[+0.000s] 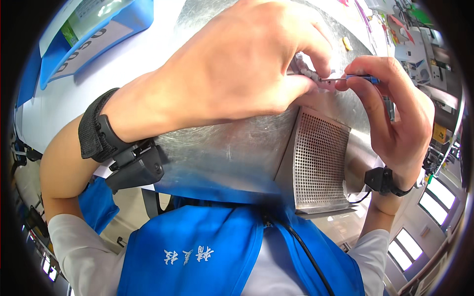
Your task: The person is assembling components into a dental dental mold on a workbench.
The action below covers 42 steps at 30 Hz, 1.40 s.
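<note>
Head view: left hand (242, 64) pinches a small pale part (307, 69) while the right hand (400, 103) guides a slim tool (364, 77)

The pale, knobbly part is held over the far right portion of the metal-topped bench (212, 158), between the left thumb and forefinger, which are nearly closed on it. Right fingertips grip the tool by its blue handle, almost together; its thin metal shaft points left, the tip at the part, though whether it touches cannot be told.

A perforated metal piece (321, 163) sits at the bench's near edge, toward the right corner. A small yellow piece (347, 43) lies near the far right corner.

Writing shows in two places. Left of the metal top, a blue bin (143, 17) bears a white label (98, 49) with large dark characters, seen upside down. The person's blue vest (197, 232), just off the near edge, carries a row of white characters, also inverted. Any marking on the tool handle is too small to read. Black devices are strapped to the left wrist (136, 167) and right wrist (382, 180).
</note>
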Motion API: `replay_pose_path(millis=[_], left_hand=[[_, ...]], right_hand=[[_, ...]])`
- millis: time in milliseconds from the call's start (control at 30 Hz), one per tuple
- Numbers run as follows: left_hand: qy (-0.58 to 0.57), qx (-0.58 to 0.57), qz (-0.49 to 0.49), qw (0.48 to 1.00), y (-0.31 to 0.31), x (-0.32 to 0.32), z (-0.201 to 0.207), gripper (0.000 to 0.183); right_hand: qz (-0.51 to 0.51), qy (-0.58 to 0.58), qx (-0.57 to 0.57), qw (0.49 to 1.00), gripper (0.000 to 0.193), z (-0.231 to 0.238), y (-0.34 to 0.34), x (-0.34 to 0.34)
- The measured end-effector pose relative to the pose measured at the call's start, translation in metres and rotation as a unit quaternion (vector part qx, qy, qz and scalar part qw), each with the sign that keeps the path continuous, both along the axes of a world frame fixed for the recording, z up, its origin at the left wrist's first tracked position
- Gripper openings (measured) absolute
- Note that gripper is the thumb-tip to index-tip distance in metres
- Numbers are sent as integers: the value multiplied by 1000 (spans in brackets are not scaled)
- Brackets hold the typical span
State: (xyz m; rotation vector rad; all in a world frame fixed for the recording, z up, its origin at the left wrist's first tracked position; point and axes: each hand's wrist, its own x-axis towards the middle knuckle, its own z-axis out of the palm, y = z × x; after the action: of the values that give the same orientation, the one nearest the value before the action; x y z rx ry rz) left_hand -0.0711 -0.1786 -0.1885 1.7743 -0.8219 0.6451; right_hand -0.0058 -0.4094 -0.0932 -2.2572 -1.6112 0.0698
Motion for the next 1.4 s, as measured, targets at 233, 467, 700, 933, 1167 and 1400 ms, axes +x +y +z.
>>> replay_pose_path(millis=[233, 467, 700, 933, 1167, 1400], left_hand=[[112, 73, 39, 990, -1, -12, 21, 19], [87, 43, 40, 994, -1, -15, 18, 21], [174, 74, 49, 981, 4, -9, 9, 25], [171, 74, 68, 980, -1, 0, 6, 25], [166, 61, 106, 979, -5, -10, 4, 23], [154, 61, 106, 980, -4, -9, 3, 23]], right_hand=[[7, -81, -34, 996, 12, 8, 7, -10], [40, -265, -109, 957, 37, 22, 27, -23], [48, -223, -116, 967, 24, 17, 30, -28], [25, -252, -156, 955, 20, 18, 29, -31], [-121, -203, -221, 946, 27, 14, 36, -45], [69, -247, -175, 951, 11, 23, 28, -22]])
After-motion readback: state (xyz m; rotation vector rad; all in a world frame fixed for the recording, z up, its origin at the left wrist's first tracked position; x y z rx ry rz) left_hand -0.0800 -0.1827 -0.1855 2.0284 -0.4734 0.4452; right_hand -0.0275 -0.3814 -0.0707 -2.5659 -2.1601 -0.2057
